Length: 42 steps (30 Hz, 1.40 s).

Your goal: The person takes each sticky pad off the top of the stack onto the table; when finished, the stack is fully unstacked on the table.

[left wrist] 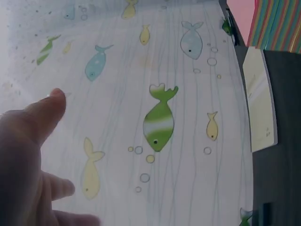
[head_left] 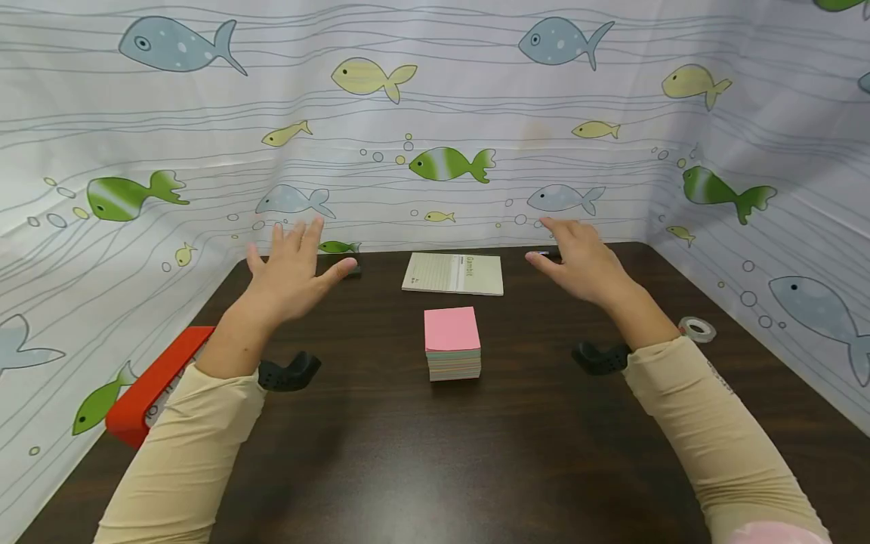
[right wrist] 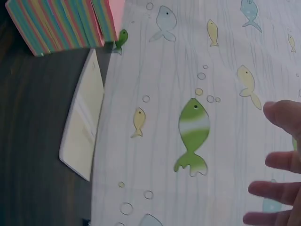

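Observation:
Both hands are raised above the dark table, and neither holds anything. On the left, my left hand (head_left: pixel 288 276) has its fingers spread and its thumb pointing inward. My right hand (head_left: pixel 581 261) is held up on the other side, fingers extended. Between them, lower on the table, stands a thick block of sticky notes (head_left: pixel 451 332) with a pink top and multicoloured layered sides. Behind it lies a cream notepad (head_left: pixel 451 273) marked "Gambit". The left wrist view shows the thumb (left wrist: pixel 44 113) and some fingertips; the right wrist view shows several separated fingers (right wrist: pixel 275 193).
A red box-like object (head_left: pixel 159 385) stands at the left edge, partly behind the left forearm. A tape roll (head_left: pixel 697 329) lies beside the right forearm. A dark pen-like item (head_left: pixel 544 253) and a small dark object (head_left: pixel 355 266) are at the back. Fish-print fabric (head_left: pixel 448 113) encloses the table.

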Each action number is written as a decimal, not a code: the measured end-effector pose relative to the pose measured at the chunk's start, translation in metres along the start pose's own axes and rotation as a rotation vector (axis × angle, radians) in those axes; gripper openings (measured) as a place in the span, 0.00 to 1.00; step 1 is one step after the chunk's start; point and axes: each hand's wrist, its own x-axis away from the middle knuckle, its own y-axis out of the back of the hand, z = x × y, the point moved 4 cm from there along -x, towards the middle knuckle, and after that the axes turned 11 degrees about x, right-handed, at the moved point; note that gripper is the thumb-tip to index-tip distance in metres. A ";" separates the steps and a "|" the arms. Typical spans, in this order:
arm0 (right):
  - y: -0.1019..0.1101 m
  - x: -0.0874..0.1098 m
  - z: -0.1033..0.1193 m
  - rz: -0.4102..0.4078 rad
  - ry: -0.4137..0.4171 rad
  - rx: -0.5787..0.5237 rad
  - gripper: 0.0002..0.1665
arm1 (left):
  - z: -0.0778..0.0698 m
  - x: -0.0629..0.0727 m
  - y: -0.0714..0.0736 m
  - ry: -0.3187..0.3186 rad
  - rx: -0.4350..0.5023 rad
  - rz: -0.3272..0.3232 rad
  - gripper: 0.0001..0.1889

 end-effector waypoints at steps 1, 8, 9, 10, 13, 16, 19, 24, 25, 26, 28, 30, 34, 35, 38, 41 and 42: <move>-0.002 0.000 0.001 -0.009 0.005 -0.009 0.41 | -0.001 0.000 -0.003 -0.006 0.011 0.011 0.48; -0.019 0.004 0.014 -0.049 0.060 -0.134 0.29 | -0.001 0.001 -0.037 -0.089 0.175 0.090 0.44; -0.022 0.004 0.016 -0.047 0.073 -0.160 0.29 | -0.002 0.002 -0.043 -0.105 0.215 0.097 0.43; -0.025 0.004 0.019 -0.040 0.085 -0.187 0.28 | -0.003 0.002 -0.049 -0.118 0.258 0.107 0.42; -0.037 0.004 0.028 -0.003 0.129 -0.265 0.30 | -0.007 0.003 -0.067 -0.145 0.379 0.140 0.41; -0.049 0.005 0.039 0.064 0.173 -0.327 0.33 | -0.012 0.002 -0.087 -0.152 0.444 0.187 0.43; -0.062 0.005 0.049 0.147 0.211 -0.363 0.39 | -0.017 0.000 -0.106 -0.155 0.476 0.228 0.45; -0.080 0.003 0.066 0.255 0.273 -0.401 0.49 | -0.021 -0.005 -0.134 -0.142 0.539 0.306 0.48; -0.082 0.003 0.068 0.271 0.281 -0.408 0.51 | -0.022 -0.006 -0.139 -0.139 0.551 0.320 0.49; -0.085 0.002 0.070 0.284 0.288 -0.417 0.52 | -0.022 -0.007 -0.144 -0.136 0.560 0.332 0.49; -0.089 0.002 0.073 0.304 0.294 -0.422 0.54 | -0.024 -0.009 -0.151 -0.145 0.580 0.348 0.50; -0.093 0.001 0.075 0.321 0.299 -0.413 0.55 | -0.025 -0.010 -0.157 -0.143 0.609 0.355 0.52; -0.099 0.001 0.079 0.344 0.329 -0.406 0.56 | -0.024 -0.014 -0.166 -0.140 0.675 0.358 0.53; -0.101 0.001 0.080 0.350 0.334 -0.404 0.56 | -0.024 -0.015 -0.168 -0.138 0.688 0.359 0.52; -0.104 0.001 0.080 0.359 0.350 -0.403 0.56 | -0.023 -0.017 -0.171 -0.144 0.707 0.353 0.49; -0.106 0.000 0.080 0.357 0.359 -0.400 0.55 | -0.022 -0.018 -0.174 -0.147 0.714 0.339 0.45; -0.106 0.000 0.081 0.353 0.364 -0.403 0.54 | -0.026 -0.016 -0.170 -0.142 0.718 0.342 0.44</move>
